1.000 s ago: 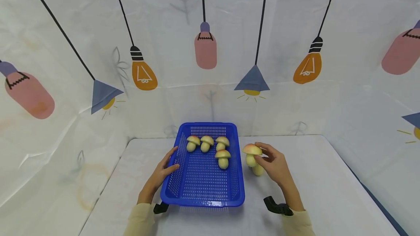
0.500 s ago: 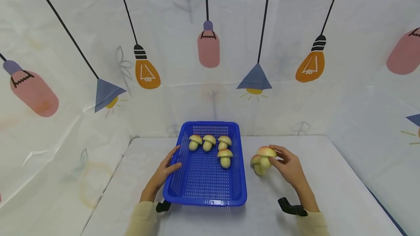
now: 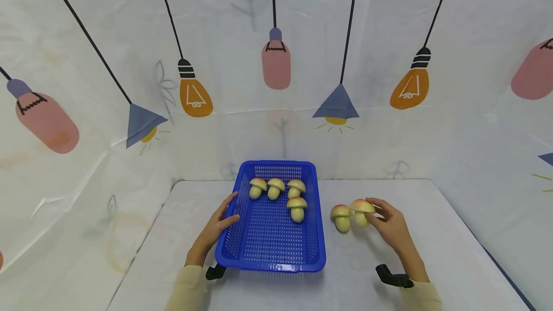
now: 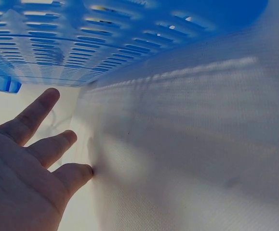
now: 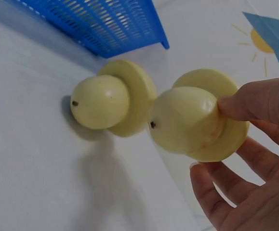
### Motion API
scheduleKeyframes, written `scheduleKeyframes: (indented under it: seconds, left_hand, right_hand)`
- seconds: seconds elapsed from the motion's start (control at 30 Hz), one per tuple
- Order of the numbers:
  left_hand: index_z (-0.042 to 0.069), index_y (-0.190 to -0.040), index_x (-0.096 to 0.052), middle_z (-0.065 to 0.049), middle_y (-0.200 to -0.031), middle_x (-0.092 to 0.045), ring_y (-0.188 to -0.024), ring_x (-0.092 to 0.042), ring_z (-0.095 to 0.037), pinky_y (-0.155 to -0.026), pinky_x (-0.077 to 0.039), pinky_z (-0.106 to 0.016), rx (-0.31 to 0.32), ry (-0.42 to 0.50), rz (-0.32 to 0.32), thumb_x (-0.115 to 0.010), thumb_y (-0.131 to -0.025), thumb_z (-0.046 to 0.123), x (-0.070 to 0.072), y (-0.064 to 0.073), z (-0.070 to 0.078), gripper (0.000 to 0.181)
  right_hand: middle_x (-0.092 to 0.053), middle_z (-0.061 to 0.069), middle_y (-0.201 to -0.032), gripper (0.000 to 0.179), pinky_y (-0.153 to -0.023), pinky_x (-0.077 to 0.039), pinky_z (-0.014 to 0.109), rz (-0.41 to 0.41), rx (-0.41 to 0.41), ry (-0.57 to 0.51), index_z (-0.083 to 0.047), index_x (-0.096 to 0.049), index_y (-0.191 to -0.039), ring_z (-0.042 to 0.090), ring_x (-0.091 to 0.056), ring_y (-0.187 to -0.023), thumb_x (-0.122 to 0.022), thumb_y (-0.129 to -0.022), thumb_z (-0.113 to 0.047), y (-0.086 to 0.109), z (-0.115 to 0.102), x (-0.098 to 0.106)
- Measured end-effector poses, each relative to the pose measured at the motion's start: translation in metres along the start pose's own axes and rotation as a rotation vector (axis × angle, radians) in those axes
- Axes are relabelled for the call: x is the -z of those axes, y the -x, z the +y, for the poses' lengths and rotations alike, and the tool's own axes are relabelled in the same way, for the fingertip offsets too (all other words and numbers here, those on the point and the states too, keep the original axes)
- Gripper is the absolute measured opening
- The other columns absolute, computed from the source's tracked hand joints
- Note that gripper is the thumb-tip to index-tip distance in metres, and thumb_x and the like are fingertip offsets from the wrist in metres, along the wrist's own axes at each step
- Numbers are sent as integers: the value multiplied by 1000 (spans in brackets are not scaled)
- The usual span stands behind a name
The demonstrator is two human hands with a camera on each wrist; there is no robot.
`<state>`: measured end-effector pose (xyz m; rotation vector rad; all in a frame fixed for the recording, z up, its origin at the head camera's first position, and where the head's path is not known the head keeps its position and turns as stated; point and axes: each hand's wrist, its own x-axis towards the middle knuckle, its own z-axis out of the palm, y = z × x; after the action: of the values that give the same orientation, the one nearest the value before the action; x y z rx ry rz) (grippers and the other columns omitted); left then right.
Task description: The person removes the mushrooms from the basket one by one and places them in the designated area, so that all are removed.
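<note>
A toy mushroom with a yellow-red cap and pale stem is held in my right hand. My thumb and fingers grip its cap in the right wrist view. Just to its left, another toy mushroom stands on the table. Several more, such as the nearest mushroom, are in the upper part of the blue plastic basket. My left hand holds the basket's left rim, thumb over the edge. Below the basket wall, the left wrist view shows three extended fingers.
A white table carries the basket and mushrooms. Behind it hangs a white backdrop printed with lamps and bulbs. A black wrist strap mount sits by the right sleeve.
My right hand has carried its mushroom rightward from beside the basket, past the standing mushroom, then slightly lower. The standing mushroom is now fully visible. My left hand stays on the basket rim.
</note>
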<state>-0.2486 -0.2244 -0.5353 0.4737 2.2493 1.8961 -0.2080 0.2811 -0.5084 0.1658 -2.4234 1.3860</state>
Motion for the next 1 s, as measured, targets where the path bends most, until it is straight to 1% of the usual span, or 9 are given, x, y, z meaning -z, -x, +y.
scheduleKeyframes:
  seconds: [0.2, 0.4, 0.63, 0.73, 0.87, 1.0]
  left_hand:
    - [22, -165, -22, -35, -153, -40, -122, -60, -44, -91, -58, -48, 11, -4, 6, -56, -102, 18, 0, 0, 1, 72]
    - [23, -165, -22, -36, -151, -41, -120, -61, -42, -90, -58, -47, 16, -10, 15, -56, -102, 18, -1, 0, 2, 72]
    - [23, -165, -21, -35, -154, -39, -122, -59, -43, -91, -57, -46, 12, 0, 14, -55, -103, 18, -1, 0, -1, 72]
    - [22, -165, -21, -35, -155, -37, -123, -58, -44, -91, -57, -47, 12, 5, 13, -55, -102, 18, -1, 0, -1, 72]
    - [22, -165, -22, -34, -157, -35, -124, -57, -45, -92, -57, -49, 13, 8, 20, -56, -102, 17, -2, 0, 0, 72]
    - [22, -165, -22, -34, -159, -33, -127, -55, -46, -93, -57, -50, 13, 5, 25, -56, -102, 18, -2, 1, 0, 72]
  right_hand:
    - [-66, 22, -134, 39, -80, -51, 13, -2, -48, 12, 0, -66, -131, -19, -50, -105, -74, -94, -7, 3, 14, 2]
    - [-64, 24, -136, 42, -80, -51, 11, -14, -79, 11, 1, -64, -133, -16, -51, -105, -75, -94, -8, 6, 24, 2]
    - [-63, 18, -137, 41, -84, -50, 9, -25, -159, -43, 1, -63, -135, -19, -52, -104, -71, -97, -12, 9, 40, 0]
    - [-64, 17, -137, 41, -85, -48, 8, -20, -168, -44, 1, -62, -135, -18, -52, -104, -70, -98, -12, 10, 46, -2]
    - [-65, 16, -136, 41, -87, -47, 7, 0, -156, -67, 3, -62, -135, -16, -53, -105, -70, -97, -8, 9, 51, -5]
    - [-65, 20, -135, 41, -87, -46, 5, 26, -144, -81, 4, -63, -134, -18, -53, -104, -71, -95, -5, 7, 53, -8]
